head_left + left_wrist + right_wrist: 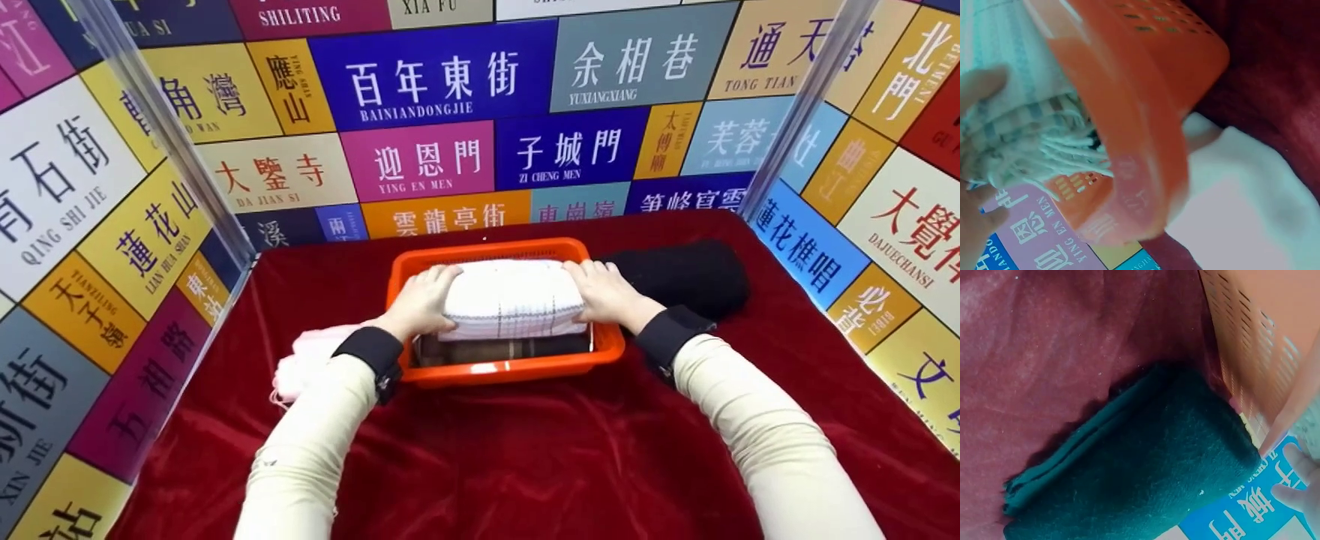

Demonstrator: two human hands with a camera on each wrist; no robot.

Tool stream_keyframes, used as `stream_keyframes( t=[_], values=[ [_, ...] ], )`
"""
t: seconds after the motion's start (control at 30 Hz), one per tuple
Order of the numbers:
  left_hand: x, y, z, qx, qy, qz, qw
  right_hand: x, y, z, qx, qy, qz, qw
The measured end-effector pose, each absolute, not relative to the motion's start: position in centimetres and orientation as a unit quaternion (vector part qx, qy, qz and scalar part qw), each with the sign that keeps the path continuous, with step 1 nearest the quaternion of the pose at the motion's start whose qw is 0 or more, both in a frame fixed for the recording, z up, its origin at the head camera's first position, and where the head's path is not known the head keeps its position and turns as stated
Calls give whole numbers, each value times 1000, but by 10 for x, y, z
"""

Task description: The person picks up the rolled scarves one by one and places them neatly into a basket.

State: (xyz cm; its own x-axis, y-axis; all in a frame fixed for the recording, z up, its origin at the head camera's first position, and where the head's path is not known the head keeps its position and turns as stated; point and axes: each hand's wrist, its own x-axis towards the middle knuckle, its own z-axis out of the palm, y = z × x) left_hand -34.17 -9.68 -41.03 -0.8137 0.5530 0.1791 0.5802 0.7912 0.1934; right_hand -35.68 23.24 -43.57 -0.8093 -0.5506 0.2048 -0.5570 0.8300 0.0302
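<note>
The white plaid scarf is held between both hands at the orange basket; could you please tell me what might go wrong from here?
The left hand and right hand grip the white plaid scarf at its two ends, so its folds might sag or open if either grip loosens. Its fringe lies close to the wall of the orange plastic basket and might snag there. Brown fabric lies beneath it, and could get rumpled if the scarf shifts.

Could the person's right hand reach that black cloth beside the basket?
Likely yes: nothing covers the black cloth, close by the right hand, though that hand must first release the white cloth.
</note>
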Motion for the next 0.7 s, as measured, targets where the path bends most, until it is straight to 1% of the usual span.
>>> stream_keyframes(
  t=[0.17, 0.33, 0.43, 0.5, 0.63, 0.7],
  values=[
    [-343, -94, -417, -287, -949, -123, 47, -355, 231, -432, 298, -952, 7, 71],
    [-340, -97, -428, -272, -950, -152, 27, -351, 231, -433, 304, -950, 11, 69],
    [-339, -98, -431, -270, -949, -160, 28, -349, 231, -431, 298, -952, 23, 63],
    [-339, -99, -431, -267, -951, -153, 30, -348, 231, -428, 287, -955, 54, 42],
    [-336, -102, -423, -263, -957, -121, 31, -349, 238, -417, 271, -951, 147, -37],
    [-332, -104, -417, -267, -956, -115, 35, -353, 250, -410, 273, -942, 184, -58]
  ],
)
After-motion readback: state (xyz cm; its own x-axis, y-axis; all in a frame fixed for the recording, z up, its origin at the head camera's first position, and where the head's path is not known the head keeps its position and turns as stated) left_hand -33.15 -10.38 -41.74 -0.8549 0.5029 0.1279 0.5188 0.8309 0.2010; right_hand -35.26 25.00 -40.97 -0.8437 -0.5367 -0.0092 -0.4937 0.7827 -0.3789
